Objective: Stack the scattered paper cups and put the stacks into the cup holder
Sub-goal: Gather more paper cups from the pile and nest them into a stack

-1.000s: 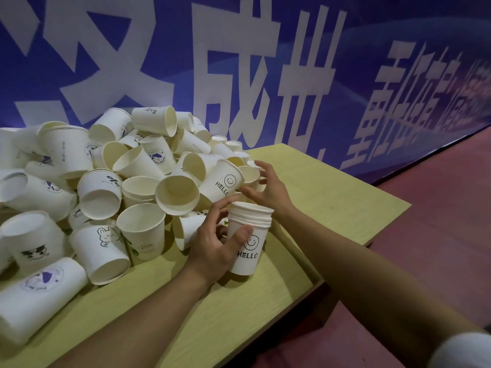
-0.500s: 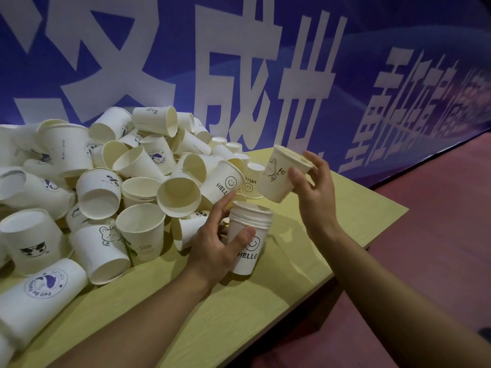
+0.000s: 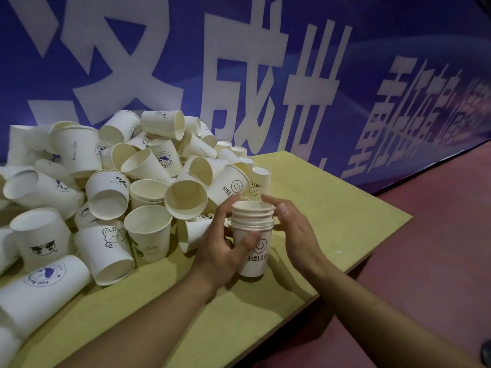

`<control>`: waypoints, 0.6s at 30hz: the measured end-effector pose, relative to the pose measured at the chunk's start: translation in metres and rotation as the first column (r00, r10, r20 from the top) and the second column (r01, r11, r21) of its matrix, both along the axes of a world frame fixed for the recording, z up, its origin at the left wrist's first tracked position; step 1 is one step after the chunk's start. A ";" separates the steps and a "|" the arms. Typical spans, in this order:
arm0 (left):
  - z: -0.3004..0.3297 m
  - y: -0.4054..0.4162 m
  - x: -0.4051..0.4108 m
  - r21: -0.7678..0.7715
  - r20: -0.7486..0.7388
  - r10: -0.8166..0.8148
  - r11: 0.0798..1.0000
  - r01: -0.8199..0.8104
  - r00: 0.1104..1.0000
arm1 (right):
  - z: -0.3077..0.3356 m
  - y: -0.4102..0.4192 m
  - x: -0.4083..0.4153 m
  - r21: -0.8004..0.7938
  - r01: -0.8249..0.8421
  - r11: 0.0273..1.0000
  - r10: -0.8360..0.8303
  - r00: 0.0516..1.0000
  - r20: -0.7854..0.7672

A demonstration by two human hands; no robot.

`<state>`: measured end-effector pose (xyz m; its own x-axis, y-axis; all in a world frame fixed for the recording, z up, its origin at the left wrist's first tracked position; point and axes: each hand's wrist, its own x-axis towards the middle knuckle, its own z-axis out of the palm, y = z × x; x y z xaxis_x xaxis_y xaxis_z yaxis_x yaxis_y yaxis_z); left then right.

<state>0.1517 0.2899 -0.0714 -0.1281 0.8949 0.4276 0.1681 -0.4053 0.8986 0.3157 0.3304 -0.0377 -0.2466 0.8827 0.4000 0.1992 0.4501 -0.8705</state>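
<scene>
A heap of loose paper cups covers the left part of the yellow-green table, below a blue banner with white characters. The left hand curls round an upright stack of cups printed HELLO, thumb across its front. The right hand lies against the stack's right side near the rims, fingers nearly straight. The stack stands on the table just right of the heap.
</scene>
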 end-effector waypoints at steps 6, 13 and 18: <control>-0.001 0.004 0.000 -0.017 0.015 -0.002 1.000 0.002 1.000 | 0.000 0.070 -0.007 0.056 0.289 0.956 -0.293 0.952 0.089; -0.001 0.003 -0.002 -0.047 0.019 -0.022 0.999 0.023 1.000 | 0.004 0.140 -0.014 0.174 0.255 0.951 -0.307 0.727 0.614; -0.002 0.004 -0.002 -0.047 0.010 -0.020 0.999 0.021 1.000 | 0.002 0.143 -0.011 0.246 0.310 0.918 -0.392 0.795 0.462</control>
